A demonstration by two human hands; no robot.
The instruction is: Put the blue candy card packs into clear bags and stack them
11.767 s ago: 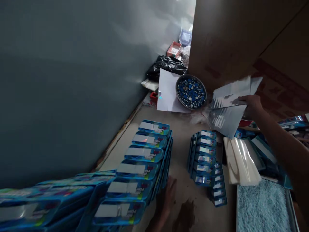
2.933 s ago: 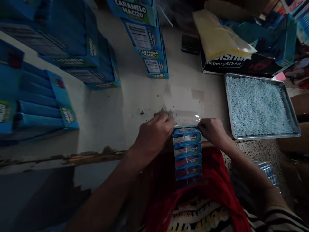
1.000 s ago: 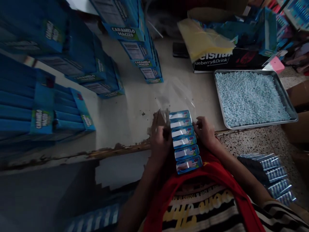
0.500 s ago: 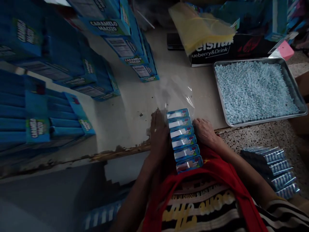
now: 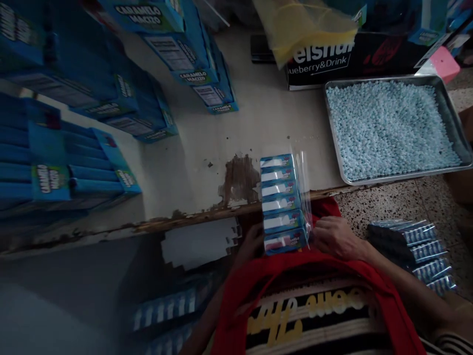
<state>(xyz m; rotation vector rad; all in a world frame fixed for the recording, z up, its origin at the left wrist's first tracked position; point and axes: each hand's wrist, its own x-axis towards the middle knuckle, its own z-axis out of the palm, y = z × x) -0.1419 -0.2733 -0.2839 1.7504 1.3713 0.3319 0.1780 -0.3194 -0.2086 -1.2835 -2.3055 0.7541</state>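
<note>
A row of several small blue candy boxes (image 5: pixel 281 203) in clear plastic lies across the table's front edge, its near end against my red apron. A loose strip of the clear plastic film (image 5: pixel 306 197) stands along the row's right side. My right hand (image 5: pixel 334 237) is closed beside the near right end, its curled fingers at the film's lower end. On the other side, my left hand (image 5: pixel 253 241) is low against the row's near left end, in shadow. The boxes and the dark hide its fingers.
Blue "Caramelo Macizo" cartons (image 5: pixel 99 88) are stacked at the left and back. A metal tray (image 5: pixel 342 170) of pale blue candies is at the right. Behind it is a black carton (image 5: pixel 321 69) with yellow bags (image 5: pixel 306 32). Wrapped packs (image 5: pixel 424 251) sit lower right.
Both hands have drawn back toward my body along the row's sides. The film that spread beyond the far end now stands along the right side. The view has shifted a little.
</note>
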